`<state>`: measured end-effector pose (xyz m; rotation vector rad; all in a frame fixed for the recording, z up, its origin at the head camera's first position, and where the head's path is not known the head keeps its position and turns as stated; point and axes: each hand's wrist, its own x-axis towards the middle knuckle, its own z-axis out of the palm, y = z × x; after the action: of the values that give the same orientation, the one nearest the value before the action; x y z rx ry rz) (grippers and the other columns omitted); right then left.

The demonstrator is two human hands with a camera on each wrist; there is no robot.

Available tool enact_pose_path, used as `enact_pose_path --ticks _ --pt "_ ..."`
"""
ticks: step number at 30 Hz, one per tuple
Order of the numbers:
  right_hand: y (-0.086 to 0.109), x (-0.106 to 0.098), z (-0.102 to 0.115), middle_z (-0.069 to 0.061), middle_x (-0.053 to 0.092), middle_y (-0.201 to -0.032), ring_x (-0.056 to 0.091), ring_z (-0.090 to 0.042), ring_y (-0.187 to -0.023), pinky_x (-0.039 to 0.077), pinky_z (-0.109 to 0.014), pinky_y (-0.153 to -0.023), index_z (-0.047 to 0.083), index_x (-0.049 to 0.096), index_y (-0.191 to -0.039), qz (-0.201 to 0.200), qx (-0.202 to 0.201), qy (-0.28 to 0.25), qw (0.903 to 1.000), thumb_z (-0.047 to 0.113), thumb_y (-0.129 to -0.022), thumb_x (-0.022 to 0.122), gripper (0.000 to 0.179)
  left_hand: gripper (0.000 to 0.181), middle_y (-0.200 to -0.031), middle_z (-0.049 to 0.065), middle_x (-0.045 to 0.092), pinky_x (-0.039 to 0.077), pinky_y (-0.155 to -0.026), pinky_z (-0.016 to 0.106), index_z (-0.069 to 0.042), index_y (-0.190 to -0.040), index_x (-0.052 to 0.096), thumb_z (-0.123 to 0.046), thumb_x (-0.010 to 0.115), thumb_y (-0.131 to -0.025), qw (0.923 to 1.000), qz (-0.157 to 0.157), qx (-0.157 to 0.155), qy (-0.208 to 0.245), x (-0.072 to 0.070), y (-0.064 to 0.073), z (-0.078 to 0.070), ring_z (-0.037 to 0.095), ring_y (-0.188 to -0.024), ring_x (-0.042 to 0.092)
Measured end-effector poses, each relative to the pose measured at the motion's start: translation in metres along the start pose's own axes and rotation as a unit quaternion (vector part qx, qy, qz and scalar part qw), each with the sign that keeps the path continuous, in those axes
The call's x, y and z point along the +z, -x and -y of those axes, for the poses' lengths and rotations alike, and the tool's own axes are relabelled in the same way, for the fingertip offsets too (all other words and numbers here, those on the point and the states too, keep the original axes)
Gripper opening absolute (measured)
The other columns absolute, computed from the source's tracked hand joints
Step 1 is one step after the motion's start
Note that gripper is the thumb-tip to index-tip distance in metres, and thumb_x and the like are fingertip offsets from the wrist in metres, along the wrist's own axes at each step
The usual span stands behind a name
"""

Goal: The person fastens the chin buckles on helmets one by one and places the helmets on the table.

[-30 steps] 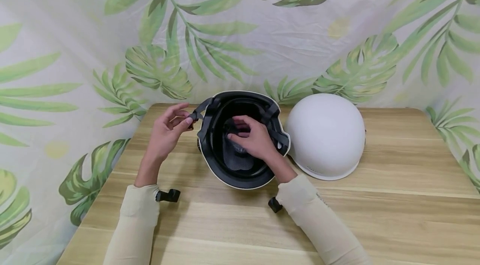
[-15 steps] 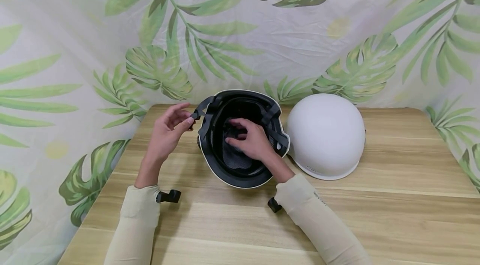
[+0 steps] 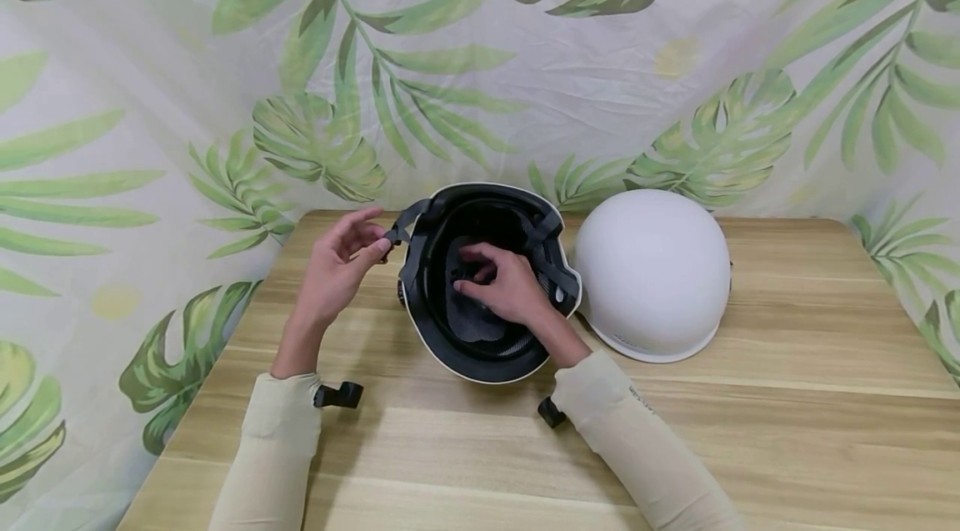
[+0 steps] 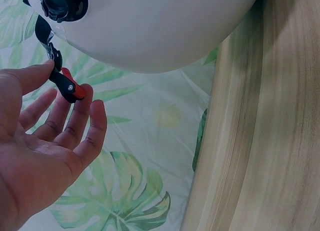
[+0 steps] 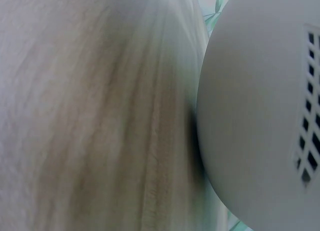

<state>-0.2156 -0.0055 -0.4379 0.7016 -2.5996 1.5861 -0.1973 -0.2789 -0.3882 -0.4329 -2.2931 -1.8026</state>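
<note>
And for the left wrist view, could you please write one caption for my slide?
Left hand holding a black-and-red buckle beside a white helmet, wooden table at right.

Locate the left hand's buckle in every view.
Head: left of centre, the buckle is at the thumb tip of the left hand, beside the upturned helmet.
Left wrist: upper left, its red part showing, at the thumb and fingers.
Right wrist: not in it.
Shared landmark: the table, across the lower part in head, down the right side in left wrist, blurred at left in right wrist.
</note>
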Motion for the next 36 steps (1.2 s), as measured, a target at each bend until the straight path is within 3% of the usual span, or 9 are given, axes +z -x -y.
enact_pose_path --ticks 5,12,19,22,26,30,36 --pt "0.0 0.001 0.001 -0.006 0.076 -0.125 0.075 -0.02 -0.104 0.061 -0.029 -0.085 0.009 0.073 -0.13 0.013 -0.002 -0.032 0.9994 0.016 -0.091 0.085 0.042 0.046 -0.11 0.002 0.065 0.06 -0.081 0.021 0.006 -0.146 0.054 0.0 0.067 -0.102 1.0 0.0 0.001 -0.006 0.001 0.001 -0.001 0.009 -0.092 0.07" --pt "0.0 -0.001 0.005 -0.008 0.077 -0.117 0.073 -0.021 -0.106 0.062 -0.029 -0.084 0.006 0.073 -0.126 -0.005 -0.012 -0.064 0.9978 0.013 -0.088 0.088 0.042 0.041 -0.109 0.003 0.066 0.06 -0.079 0.022 0.006 -0.142 0.058 0.003 0.066 -0.102 0.9986 -0.019 0.03 0.039 0.003 0.001 -0.005 0.01 -0.09 0.071" --pt "0.001 -0.005 0.014 -0.009 0.072 -0.107 0.072 -0.022 -0.096 0.063 -0.035 -0.079 0.003 0.074 -0.118 -0.075 -0.049 -0.069 0.9936 0.01 -0.087 0.089 0.035 0.034 -0.11 0.007 0.066 0.059 -0.072 0.023 -0.004 -0.136 0.065 -0.001 0.067 -0.103 0.9907 -0.07 0.058 0.102 0.014 0.0 -0.019 0.016 -0.089 0.073" --pt "0.001 -0.008 0.02 -0.011 0.069 -0.109 0.072 -0.023 -0.094 0.063 -0.036 -0.08 0.002 0.073 -0.117 -0.099 -0.06 -0.075 0.9904 0.006 -0.088 0.087 0.033 0.029 -0.106 0.008 0.067 0.056 -0.065 0.023 0.002 -0.13 0.068 0.001 0.069 -0.101 0.9843 -0.1 0.069 0.128 0.022 -0.002 -0.027 0.015 -0.083 0.07" --pt "0.001 -0.012 0.027 -0.013 0.064 -0.118 0.072 -0.025 -0.099 0.063 -0.035 -0.084 -0.001 0.068 -0.123 -0.108 -0.057 -0.096 0.9879 0.003 -0.087 0.087 0.04 0.022 -0.101 0.007 0.072 0.057 -0.067 0.023 0.01 -0.118 0.071 0.001 0.073 -0.099 0.9822 -0.132 0.076 0.111 0.033 -0.006 -0.036 0.013 -0.077 0.067" --pt "0.001 -0.016 0.032 -0.014 0.064 -0.123 0.072 -0.026 -0.104 0.062 -0.033 -0.089 -0.002 0.065 -0.127 -0.102 -0.049 -0.12 0.9863 0.002 -0.086 0.088 0.047 0.023 -0.102 0.006 0.074 0.058 -0.076 0.023 0.011 -0.115 0.072 -0.001 0.077 -0.096 0.9865 -0.127 0.058 0.086 0.04 -0.008 -0.045 0.014 -0.082 0.068" --pt "0.001 -0.024 0.035 -0.018 0.069 -0.119 0.073 -0.03 -0.102 0.062 -0.033 -0.088 -0.004 0.063 -0.128 -0.104 -0.04 -0.164 0.9802 -0.004 -0.085 0.086 0.049 0.035 -0.105 0.001 0.076 0.057 -0.083 0.02 -0.001 -0.123 0.074 0.001 0.083 -0.09 0.9944 -0.085 0.025 0.059 0.051 -0.011 -0.05 0.014 -0.095 0.071"
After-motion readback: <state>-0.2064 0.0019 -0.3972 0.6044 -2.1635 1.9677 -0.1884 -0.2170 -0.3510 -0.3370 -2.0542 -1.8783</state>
